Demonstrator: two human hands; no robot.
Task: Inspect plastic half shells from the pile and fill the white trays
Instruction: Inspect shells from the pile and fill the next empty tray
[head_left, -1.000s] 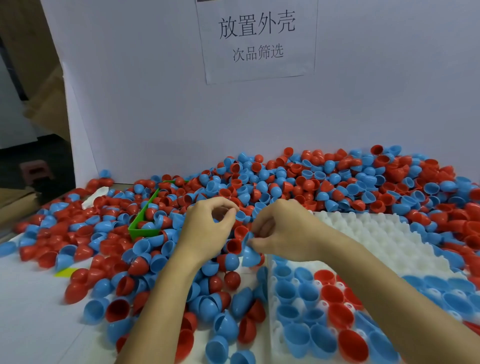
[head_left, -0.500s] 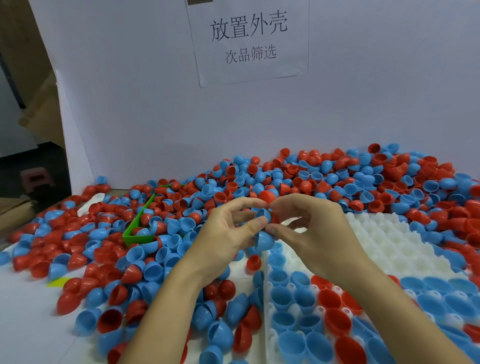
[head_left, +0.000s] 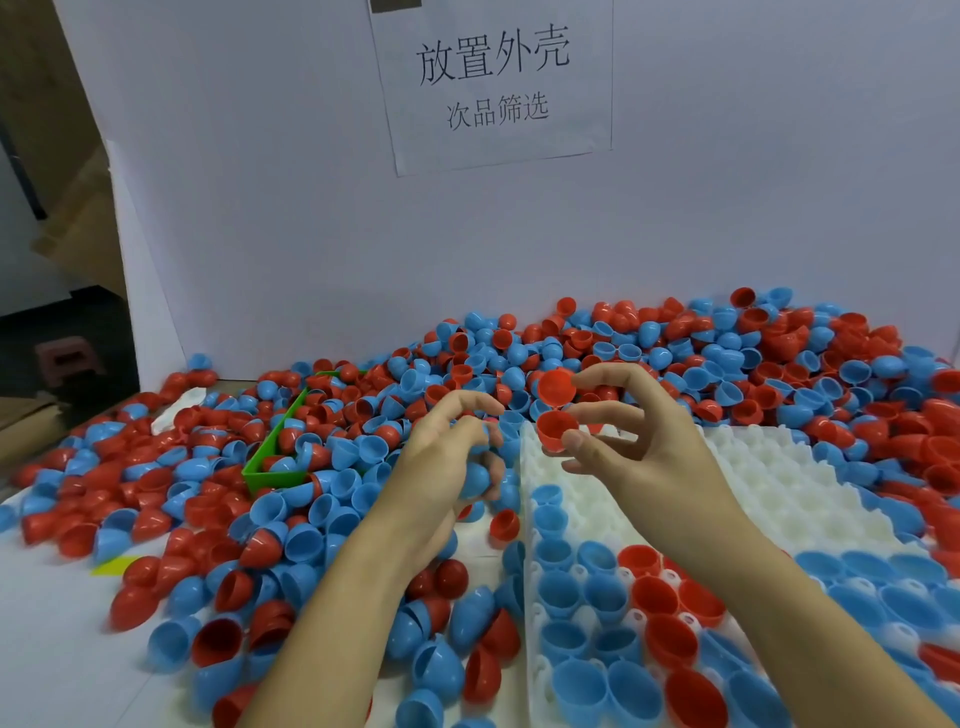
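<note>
A big pile of red and blue half shells (head_left: 649, 358) covers the table from left to far right. The white tray (head_left: 769, 478) lies at the right, its near pockets filled with blue and red shells, its far pockets bare. My right hand (head_left: 639, 447) is raised over the tray's far left corner and pinches two red half shells (head_left: 557, 410), one above the other, at its fingertips. My left hand (head_left: 447, 467) hovers just left of the tray with fingers curled round a blue half shell (head_left: 475, 480).
A green bin (head_left: 275, 457) sits half buried in the pile left of my hands. A white backboard with a paper sign (head_left: 493, 83) closes the far side. Loose shells lie on the table in front of my left arm. A yellow scrap (head_left: 117, 564) lies at the left.
My hands have separated. The right hand, which held a blue shell together with the left, now holds two red shells raised higher. The left hand has dropped lower with a blue shell.
</note>
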